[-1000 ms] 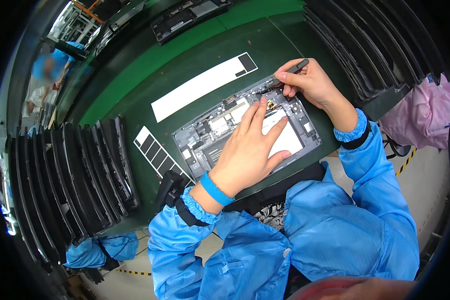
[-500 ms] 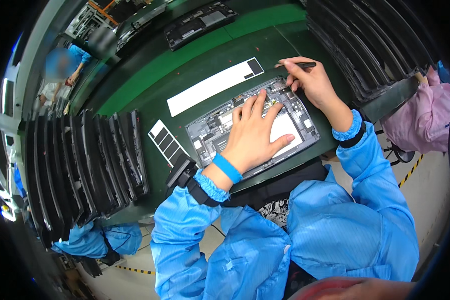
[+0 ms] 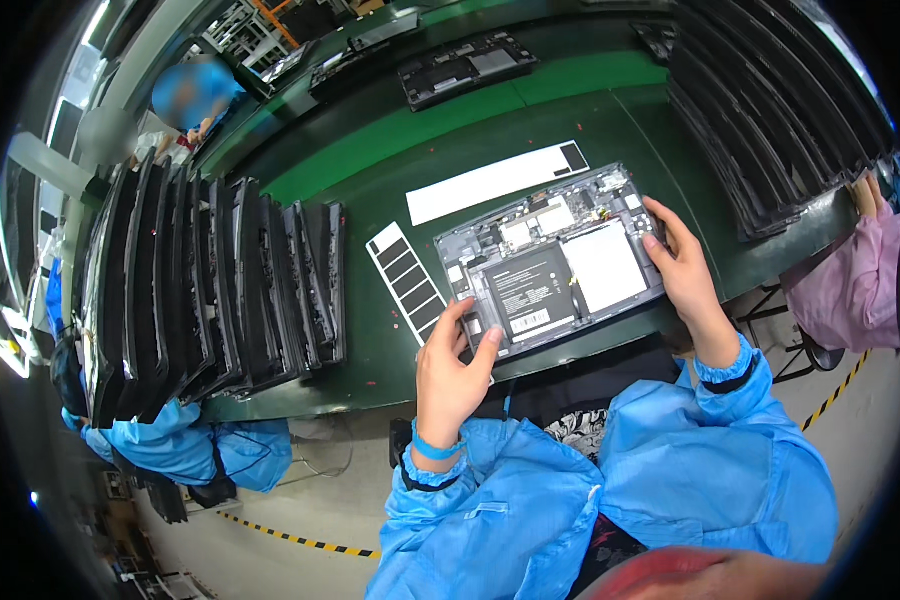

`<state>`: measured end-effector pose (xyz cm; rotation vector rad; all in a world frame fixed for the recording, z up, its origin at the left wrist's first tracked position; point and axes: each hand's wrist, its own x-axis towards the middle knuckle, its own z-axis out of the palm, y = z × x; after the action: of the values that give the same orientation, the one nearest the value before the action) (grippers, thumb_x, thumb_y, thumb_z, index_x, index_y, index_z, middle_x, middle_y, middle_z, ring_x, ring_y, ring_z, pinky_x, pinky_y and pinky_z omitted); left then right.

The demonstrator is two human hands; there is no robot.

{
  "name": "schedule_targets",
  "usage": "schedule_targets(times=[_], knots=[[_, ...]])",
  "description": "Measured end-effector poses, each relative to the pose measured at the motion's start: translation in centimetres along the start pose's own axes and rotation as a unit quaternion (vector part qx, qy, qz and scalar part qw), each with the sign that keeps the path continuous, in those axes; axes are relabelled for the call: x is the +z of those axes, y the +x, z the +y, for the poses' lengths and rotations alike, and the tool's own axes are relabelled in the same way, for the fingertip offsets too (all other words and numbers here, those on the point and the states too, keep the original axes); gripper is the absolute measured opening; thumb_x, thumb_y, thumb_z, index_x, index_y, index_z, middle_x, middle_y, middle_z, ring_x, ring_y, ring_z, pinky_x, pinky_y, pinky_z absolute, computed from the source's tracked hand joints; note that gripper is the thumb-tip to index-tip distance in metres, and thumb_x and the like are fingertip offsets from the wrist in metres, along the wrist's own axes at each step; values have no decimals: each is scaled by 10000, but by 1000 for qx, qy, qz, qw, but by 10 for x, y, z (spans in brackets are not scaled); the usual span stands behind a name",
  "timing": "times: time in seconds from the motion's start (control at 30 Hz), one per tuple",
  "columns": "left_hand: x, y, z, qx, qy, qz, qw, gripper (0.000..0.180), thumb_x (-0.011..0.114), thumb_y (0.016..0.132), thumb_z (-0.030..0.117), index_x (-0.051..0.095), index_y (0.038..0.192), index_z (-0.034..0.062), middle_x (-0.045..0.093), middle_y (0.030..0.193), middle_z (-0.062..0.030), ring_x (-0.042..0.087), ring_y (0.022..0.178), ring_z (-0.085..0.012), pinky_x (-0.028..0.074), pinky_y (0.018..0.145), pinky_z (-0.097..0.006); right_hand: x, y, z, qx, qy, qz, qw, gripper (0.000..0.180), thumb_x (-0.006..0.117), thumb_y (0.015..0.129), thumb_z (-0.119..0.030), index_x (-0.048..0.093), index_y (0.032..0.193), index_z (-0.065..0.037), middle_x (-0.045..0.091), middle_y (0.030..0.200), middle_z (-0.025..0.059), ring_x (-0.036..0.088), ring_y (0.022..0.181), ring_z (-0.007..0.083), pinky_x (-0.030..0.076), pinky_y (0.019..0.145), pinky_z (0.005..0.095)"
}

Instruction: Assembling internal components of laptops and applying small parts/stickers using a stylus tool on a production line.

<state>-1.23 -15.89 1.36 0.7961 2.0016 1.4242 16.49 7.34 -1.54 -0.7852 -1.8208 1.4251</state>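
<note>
Opened laptop base (image 3: 567,262), at the green bench's (image 3: 380,370) near edge; left hand (image 3: 452,370) and right hand (image 3: 684,272) apart, gripping opposite sides.
Judged stiff, fairly light; exposed board (image 3: 548,217) and battery (image 3: 528,290) likely fragile. Hold by side rims (image 3: 444,261).

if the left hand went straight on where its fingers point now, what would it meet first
The left hand would meet the flat, open grey laptop chassis first. It already seems to touch the near left corner, though depth there is unclear.
</note>
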Motion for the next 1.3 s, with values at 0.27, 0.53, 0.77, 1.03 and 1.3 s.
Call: schedule_targets(times=[0.27,0.53,0.77,1.03,1.3], knots=[[-55,23,-10,198,178,135,954,488,533,942,212,436,1362,-16,495,1344,-244,436,1292,-369,356,1053,-412,30,85,-66,-1,288,36,957,409,505,927,-2,431,1329,15,552,1264,187,588,1083,206,495,908,320],[-52,22,-54,149,432,128,880,580,602,870,377,494,1343,59,392,1453,-162,329,1355,-362,235,1103,-504,232,294,-51,-99,199,126,967,389,582,833,79,539,1218,47,596,941,76,557,819,134,453,727,250],[-49,27,-48,127,420,117,891,570,637,844,340,511,1336,82,411,1442,-154,351,1336,-367,244,1091,-507,361,372,8,-109,-141,-79,981,282,597,790,-148,647,1053,-58,659,1020,221,621,1005,368,484,874,423],[-52,31,-47,103,429,110,891,573,644,836,353,522,1326,83,425,1432,-150,365,1316,-385,266,1069,-518,247,404,-11,-279,-359,54,889,375,571,873,-359,571,1059,-33,657,952,229,636,881,407,509,768,496],[-53,23,-51,116,423,140,888,560,657,827,337,538,1309,76,434,1426,-144,383,1308,-374,267,1073,-508,149,449,82,-38,-281,86,955,664,690,793,-466,552,1170,63,622,1113,261,618,1021,361,469,901,378]])
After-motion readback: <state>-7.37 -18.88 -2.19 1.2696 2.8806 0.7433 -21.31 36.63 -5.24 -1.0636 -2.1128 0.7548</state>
